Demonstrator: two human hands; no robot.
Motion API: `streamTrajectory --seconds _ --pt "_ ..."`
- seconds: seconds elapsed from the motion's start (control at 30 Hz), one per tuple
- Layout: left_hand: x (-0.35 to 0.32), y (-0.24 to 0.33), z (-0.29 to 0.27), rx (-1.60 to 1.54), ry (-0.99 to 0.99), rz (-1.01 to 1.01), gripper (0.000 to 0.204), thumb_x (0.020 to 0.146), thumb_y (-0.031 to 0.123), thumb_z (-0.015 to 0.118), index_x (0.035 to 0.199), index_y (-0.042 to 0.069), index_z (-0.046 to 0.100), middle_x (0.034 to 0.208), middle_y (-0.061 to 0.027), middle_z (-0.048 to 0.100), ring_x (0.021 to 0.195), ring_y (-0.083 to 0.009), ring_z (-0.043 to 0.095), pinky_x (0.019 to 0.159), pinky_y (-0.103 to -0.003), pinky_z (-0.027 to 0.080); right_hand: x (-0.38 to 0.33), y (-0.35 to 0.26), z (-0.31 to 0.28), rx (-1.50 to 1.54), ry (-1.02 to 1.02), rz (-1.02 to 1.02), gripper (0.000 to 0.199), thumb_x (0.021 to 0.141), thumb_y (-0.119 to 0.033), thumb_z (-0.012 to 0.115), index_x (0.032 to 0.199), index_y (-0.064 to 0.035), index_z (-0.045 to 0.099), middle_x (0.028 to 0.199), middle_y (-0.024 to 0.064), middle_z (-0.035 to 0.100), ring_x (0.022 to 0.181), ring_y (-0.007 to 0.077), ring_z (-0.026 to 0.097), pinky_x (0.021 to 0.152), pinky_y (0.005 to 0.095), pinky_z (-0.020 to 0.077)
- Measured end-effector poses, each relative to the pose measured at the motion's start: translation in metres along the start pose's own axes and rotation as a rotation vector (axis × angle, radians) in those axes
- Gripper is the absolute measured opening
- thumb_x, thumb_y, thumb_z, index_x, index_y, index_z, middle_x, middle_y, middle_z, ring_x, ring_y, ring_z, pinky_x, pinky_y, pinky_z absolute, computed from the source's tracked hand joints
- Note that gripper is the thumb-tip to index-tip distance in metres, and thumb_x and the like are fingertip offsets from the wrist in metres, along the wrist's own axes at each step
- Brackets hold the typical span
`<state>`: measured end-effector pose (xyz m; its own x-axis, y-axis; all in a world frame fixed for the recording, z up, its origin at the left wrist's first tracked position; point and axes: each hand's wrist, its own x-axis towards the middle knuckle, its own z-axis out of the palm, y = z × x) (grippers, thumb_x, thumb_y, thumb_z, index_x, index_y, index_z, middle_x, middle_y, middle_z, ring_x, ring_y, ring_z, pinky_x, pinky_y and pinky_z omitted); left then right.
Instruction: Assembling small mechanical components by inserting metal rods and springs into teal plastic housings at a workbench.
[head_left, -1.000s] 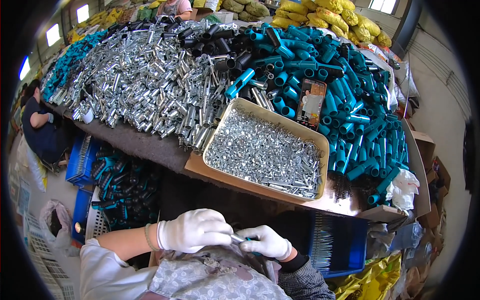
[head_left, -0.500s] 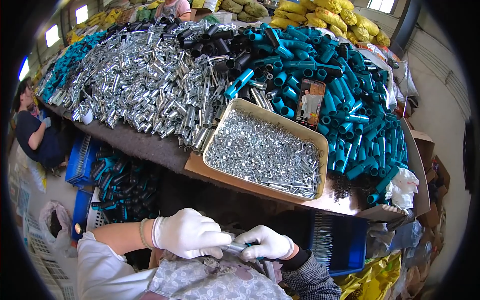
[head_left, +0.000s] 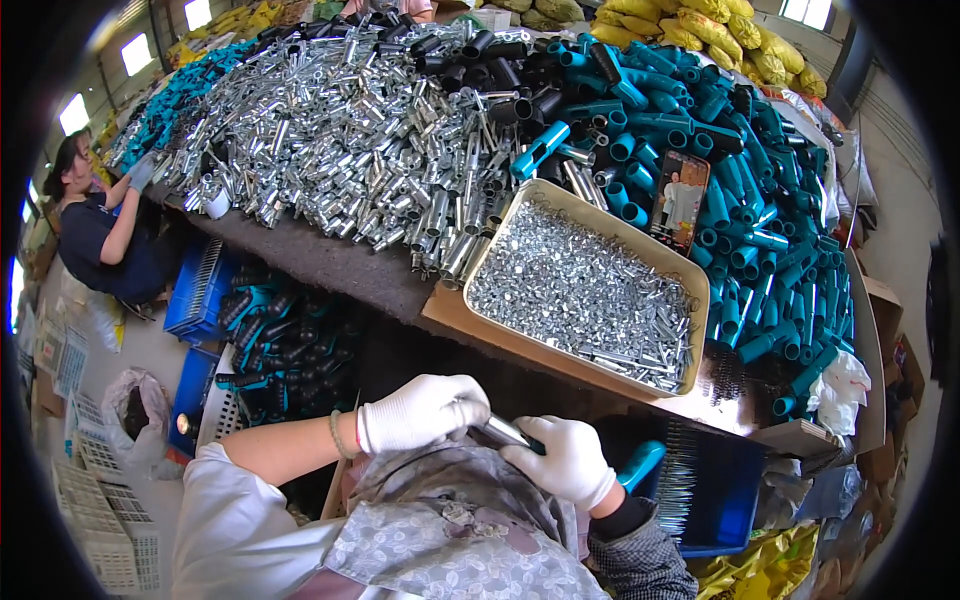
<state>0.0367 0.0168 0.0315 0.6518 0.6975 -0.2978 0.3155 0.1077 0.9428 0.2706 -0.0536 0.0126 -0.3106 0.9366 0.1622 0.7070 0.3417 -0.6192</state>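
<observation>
My left hand [head_left: 424,414], in a white glove, is closed, its fingertips at the left end of a silver metal tube [head_left: 503,431]. My right hand [head_left: 566,461], gloved alike, grips the tube's other end between thumb and fingers. Just past the right wrist a rounded teal tube [head_left: 641,463] sticks out; whether it joins the silver one is hidden by the hand. Both hands are above my lap, over a grey flowered apron [head_left: 450,550]. Beyond them on the table edge stands a cream tray [head_left: 578,372] full of small metal parts.
Heaped silver tubes [head_left: 330,140] cover the table's left and middle, teal tubes [head_left: 760,250] the right. A phone [head_left: 681,200] leans behind the tray. Below are a blue bin [head_left: 735,490] with springs and black-and-teal parts [head_left: 285,335]. A co-worker [head_left: 110,225] sits far left.
My hands have turned the silver tube, and the teal tube now shows beyond my right wrist. The co-worker's arms have risen to the heap. The whole view has shifted.
</observation>
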Motion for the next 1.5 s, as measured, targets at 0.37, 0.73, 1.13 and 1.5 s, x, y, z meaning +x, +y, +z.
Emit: streamTrajectory --seconds 0.37,0.73,1.13,1.5 --pt "-0.007 0.023 -0.020 0.266 -0.041 0.303 0.027 0.089 0.023 0.073 0.109 0.006 0.065 0.092 -0.0087 0.067 0.077 -0.0265 0.068 0.070 -0.034 0.054 0.003 -0.006 -0.020 0.473 -0.214 0.184 0.036 0.088 -0.027 0.074 0.109 0.0017 0.072 0.084 0.0145 0.073 0.073 0.0167 0.067 0.074 0.0321 0.0541" --pt "-0.012 0.022 -0.007 0.556 0.070 0.689 0.020 0.082 0.008 0.071 0.102 0.008 0.070 0.099 -0.0076 0.065 0.091 -0.0257 0.065 0.082 -0.036 0.053 -0.002 -0.004 -0.019 0.461 -0.208 0.157 0.036 0.086 -0.030 0.073 0.110 -0.0031 0.072 0.087 0.0192 0.070 0.079 0.0336 0.071 0.074 0.0366 0.0547" --pt "-0.011 0.038 0.000 0.720 0.167 0.965 0.021 0.076 0.013 0.074 0.097 0.012 0.070 0.110 -0.0051 0.064 0.102 -0.0288 0.062 0.084 -0.040 0.052 -0.007 0.000 -0.027 0.380 -0.112 0.078 0.040 0.085 -0.034 0.073 0.112 -0.0039 0.071 0.091 0.0205 0.070 0.082 0.0371 0.069 0.073 0.0384 0.0551" --pt "0.009 0.028 -0.005 0.313 -0.070 0.967 0.047 0.083 0.034 0.079 0.117 0.006 0.061 0.113 -0.0113 0.064 0.094 -0.0262 0.067 0.079 -0.037 0.056 -0.006 -0.002 -0.042 0.829 -0.322 0.007 0.038 0.093 -0.034 0.070 0.103 0.0023 0.068 0.085 0.0089 0.068 0.077 0.0162 0.062 0.075 0.0310 0.0512"
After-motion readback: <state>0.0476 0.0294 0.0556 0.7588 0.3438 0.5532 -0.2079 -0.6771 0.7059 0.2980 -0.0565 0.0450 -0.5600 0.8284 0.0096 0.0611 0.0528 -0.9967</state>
